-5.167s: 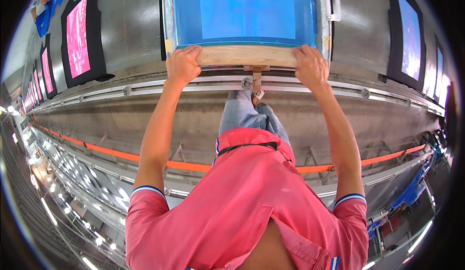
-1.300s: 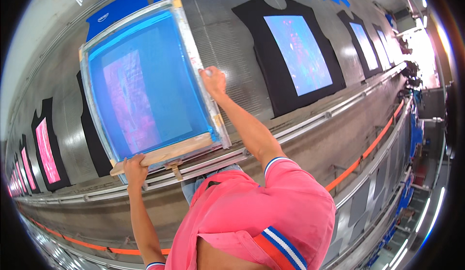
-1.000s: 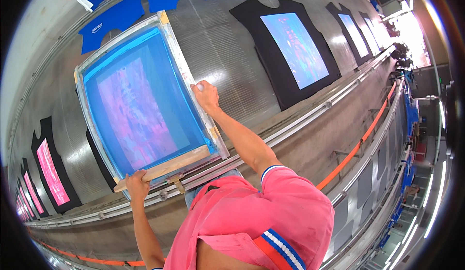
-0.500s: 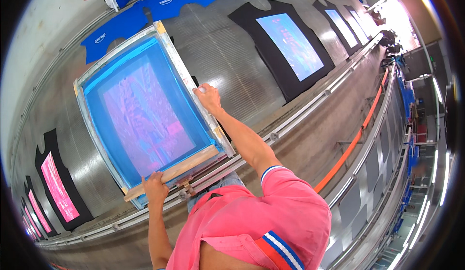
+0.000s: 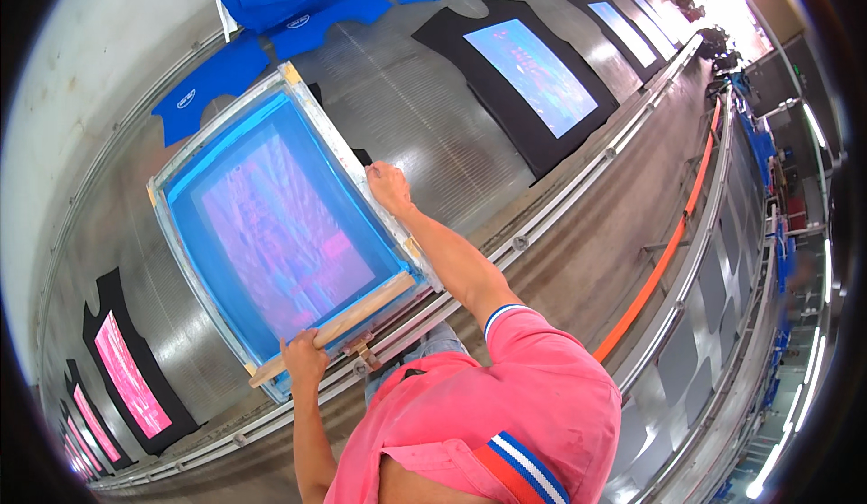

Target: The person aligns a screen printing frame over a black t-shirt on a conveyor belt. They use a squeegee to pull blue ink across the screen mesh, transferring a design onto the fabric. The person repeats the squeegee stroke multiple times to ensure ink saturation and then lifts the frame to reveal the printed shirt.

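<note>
- The screen [image 5: 287,219] lies over the bench [image 5: 388,66] in front of me, its near edge by the metal rail [image 5: 587,174].
- My left hand [image 5: 305,356] is clamped on the left end of the bar [image 5: 370,311] along the screen's near edge, fingers over the wood.
- My right hand [image 5: 389,188] has left the bar's other end, where it was five seconds ago; now it is curled tight at the screen's right side. My knuckles hide just what it grips there, probably the handle.
- What has just changed: about a second ago pink showed only in part of the screen's window; now the pink patch [image 5: 271,206] shows across nearly all of it.
- The black cloth that stuck out left of the screen is gone from that side, and a scrap of black [image 5: 362,156] peeks out right of it.
- For the work, I take this to mean the screen has slid left and sits close to lined up with the patch. Whether it presses flat, I cannot tell.
- Well right of the screen lies a black shirt [image 5: 533,78] with a blue print; left of it, another [image 5: 135,373] with a pink one.
</note>
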A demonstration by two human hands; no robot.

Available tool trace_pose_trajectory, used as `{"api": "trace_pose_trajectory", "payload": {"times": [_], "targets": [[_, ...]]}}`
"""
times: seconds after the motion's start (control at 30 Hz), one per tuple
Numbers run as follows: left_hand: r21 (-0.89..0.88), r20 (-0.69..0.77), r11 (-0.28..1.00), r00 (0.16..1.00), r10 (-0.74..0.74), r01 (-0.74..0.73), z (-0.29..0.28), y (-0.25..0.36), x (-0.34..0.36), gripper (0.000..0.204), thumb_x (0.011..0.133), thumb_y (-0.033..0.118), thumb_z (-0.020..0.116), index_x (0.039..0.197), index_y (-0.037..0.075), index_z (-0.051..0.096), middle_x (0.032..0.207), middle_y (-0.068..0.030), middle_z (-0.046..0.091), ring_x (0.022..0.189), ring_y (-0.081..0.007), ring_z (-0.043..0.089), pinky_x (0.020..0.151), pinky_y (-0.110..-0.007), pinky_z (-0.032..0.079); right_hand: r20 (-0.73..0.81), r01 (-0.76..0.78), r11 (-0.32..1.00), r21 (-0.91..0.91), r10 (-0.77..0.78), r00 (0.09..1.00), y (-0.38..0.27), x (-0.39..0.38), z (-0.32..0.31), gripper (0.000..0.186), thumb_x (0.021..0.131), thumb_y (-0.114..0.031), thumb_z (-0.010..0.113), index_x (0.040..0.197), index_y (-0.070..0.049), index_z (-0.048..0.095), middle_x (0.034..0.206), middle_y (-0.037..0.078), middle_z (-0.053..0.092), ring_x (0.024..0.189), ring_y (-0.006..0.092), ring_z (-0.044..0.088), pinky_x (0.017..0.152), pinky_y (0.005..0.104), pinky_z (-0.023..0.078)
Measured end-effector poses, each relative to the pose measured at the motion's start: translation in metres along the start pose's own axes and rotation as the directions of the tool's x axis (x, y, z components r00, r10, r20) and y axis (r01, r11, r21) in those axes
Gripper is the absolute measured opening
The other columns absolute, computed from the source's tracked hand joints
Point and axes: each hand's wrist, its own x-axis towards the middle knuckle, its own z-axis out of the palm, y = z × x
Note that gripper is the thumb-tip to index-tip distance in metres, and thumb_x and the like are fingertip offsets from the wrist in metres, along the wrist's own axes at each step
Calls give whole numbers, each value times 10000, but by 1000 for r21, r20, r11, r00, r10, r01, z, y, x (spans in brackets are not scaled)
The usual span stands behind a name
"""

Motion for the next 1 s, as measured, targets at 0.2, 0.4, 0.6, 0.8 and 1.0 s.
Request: {"api": "trace_pose_trajectory", "payload": {"times": [0.2, 0.4, 0.6, 0.8, 1.0], "targets": [[45, 52, 998, 998, -39, 36, -7, 9, 14, 264, 740, 12, 660, 960, 91, 782, 947, -169, 727, 824, -359, 676, 825, -463, 472, -30, 55, 998, -34, -57, 998, 19, 13, 13, 323, 972, -312, 521, 1031, -63, 719, 988, 257, 711, 977, 465, 669, 886, 528, 534], [54, 41, 998, 999, -25, 23, -3, 4, 18, 266, 741, 13, 654, 955, 107, 781, 940, -143, 717, 833, -366, 664, 812, -467, 476, -17, 62, 997, -43, -62, 998, 25, 14, 23, 288, 975, -283, 506, 995, -63, 691, 899, 288, 695, 882, 478, 684, 809, 568, 543], [74, 44, 997, 999, -15, 12, -5, 2, 18, 249, 753, 40, 689, 976, 117, 769, 983, -125, 728, 1020, -370, 665, 992, -580, 429, 62, 30, 999, 30, -32, 998, 20, 10, 20, 243, 987, -270, 513, 1000, -68, 647, 844, 276, 692, 815, 472, 688, 753, 581, 543], [182, 104, 971, 979, -176, 155, -15, 20, 19, 265, 760, 63, 740, 1015, 132, 765, 1096, -62, 748, 1288, -376, 567, 1140, -721, 178, 195, -37, 993, 114, 14, 981, 17, 8, 12, 205, 991, -259, 516, 1021, -88, 626, 824, 271, 687, 795, 475, 681, 737, 595, 530], [214, 28, 970, 992, -121, 112, -13, 16, 15, 306, 705, 51, 797, 1005, 88, 754, 987, -97, 725, 1143, -371, 593, 1042, -625, 322, 340, -125, 974, 189, 54, 939, 14, 12, -1, 195, 1011, -246, 491, 1086, -97, 591, 886, 259, 697, 856, 479, 672, 773, 585, 522]]}}
